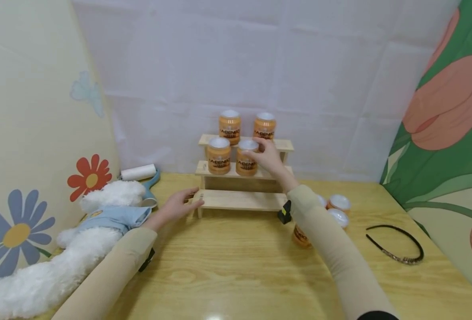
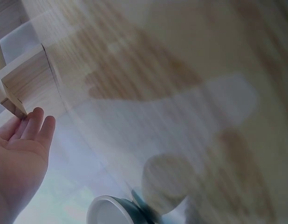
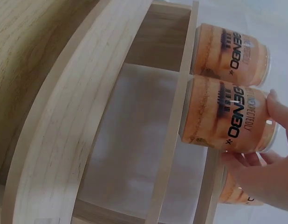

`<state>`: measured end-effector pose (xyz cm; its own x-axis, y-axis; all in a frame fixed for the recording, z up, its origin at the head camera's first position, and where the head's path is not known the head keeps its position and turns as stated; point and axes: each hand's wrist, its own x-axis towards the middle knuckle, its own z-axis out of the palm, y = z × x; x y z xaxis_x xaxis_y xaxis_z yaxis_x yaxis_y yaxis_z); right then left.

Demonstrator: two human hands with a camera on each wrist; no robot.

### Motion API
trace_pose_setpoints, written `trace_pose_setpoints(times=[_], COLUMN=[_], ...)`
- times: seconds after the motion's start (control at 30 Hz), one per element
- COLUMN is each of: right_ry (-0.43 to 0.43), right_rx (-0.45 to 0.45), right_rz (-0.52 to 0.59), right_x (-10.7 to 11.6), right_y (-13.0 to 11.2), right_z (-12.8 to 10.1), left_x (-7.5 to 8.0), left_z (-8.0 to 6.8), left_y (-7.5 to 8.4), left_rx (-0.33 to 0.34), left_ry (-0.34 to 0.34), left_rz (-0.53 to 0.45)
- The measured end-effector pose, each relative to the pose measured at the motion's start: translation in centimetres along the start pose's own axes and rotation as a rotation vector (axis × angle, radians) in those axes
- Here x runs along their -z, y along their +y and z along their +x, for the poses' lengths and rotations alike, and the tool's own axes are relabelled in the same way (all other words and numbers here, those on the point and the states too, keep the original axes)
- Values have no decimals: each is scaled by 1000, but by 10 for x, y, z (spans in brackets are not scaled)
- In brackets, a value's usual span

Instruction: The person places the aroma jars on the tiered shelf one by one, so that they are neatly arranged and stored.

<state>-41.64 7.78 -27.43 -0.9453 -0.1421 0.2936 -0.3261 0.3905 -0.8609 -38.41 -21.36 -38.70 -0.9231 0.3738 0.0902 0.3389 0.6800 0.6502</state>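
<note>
A three-step wooden shelf [image 1: 243, 200] stands against the back wall. My right hand [image 1: 269, 158] holds an orange can [image 1: 247, 165] by its upper part, thumb and fingers on either side; the can stands upright at the middle step. Just left of it on the same step is another orange can [image 1: 219, 156]. Two more cans, a left one [image 1: 229, 126] and a right one [image 1: 265, 124], sit on the top step. My left hand [image 1: 177, 205] is at the left end of the bottom step, its loosely extended fingertips [image 2: 37, 113] touching the corner.
Several orange cans, one with a pale top [image 1: 338, 203], stand on the table right of the shelf, partly behind my right forearm. A black headband [image 1: 405, 240] lies farther right. On the left are a white plush toy [image 1: 96, 244] and a lint roller [image 1: 138, 172].
</note>
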Motion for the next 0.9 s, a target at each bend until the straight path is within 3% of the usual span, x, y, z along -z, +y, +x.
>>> trace_pose_setpoints(times=[0.47, 0.77, 0.9], right_ry=[-33, 16, 30], right_rx=[-26, -12, 23], right_rz=[-4, -57, -136], right_x=[2, -1, 0], right_y=[0, 4, 3], right_z=[-1, 0, -1], left_x=[2, 1, 0], left_z=[-2, -1, 0], left_y=[2, 2, 1], left_rx=[-33, -47, -46], left_ry=[9, 14, 7], left_rz=[34, 25, 18])
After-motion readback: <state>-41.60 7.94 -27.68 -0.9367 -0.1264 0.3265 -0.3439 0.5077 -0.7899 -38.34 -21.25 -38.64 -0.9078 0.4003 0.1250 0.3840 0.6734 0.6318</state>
